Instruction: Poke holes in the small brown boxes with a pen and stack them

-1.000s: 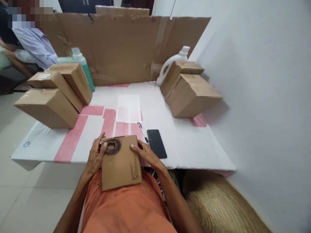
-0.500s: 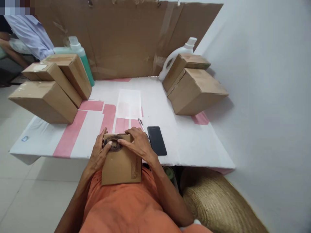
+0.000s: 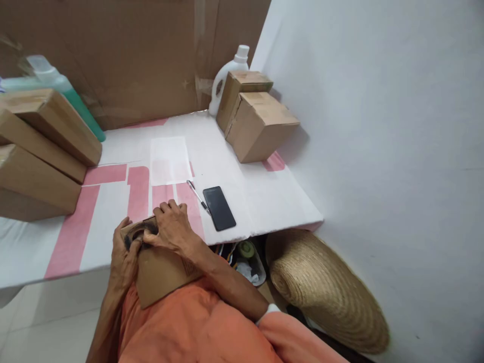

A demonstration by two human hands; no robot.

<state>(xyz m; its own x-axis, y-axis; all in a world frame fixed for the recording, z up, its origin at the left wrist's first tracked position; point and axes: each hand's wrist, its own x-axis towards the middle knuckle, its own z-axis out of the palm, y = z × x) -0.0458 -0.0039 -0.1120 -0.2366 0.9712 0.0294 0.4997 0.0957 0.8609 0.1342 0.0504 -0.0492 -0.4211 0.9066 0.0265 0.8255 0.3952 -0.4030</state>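
Note:
A small brown cardboard box [image 3: 161,275] leans between my lap and the table's front edge, tilted in view. A dark ring-shaped mark or opening [image 3: 131,238] shows near its upper end; I cannot tell which. My left hand [image 3: 123,259] grips the box's left side, its thumb at the ring. Over the upper right part lies my right hand [image 3: 172,225], fingers curled toward the far edge and thumb also at the ring. The fingertips behind the box are hidden. A pen [image 3: 197,194] and a black phone [image 3: 219,207] lie just beyond my right hand.
A white sheet [image 3: 170,161] lies on the pink-and-white table cover [image 3: 260,201]. Brown boxes [image 3: 260,128] and a white jug [image 3: 227,68] stand back right. More boxes [image 3: 56,121] and a green bottle [image 3: 81,103] stand left. A straw hat [image 3: 325,287] sits below the table's right side.
The view has swung to the right, so the table and box sit further left and look tilted. Both hands stay on the box, thumbs still at the ring.

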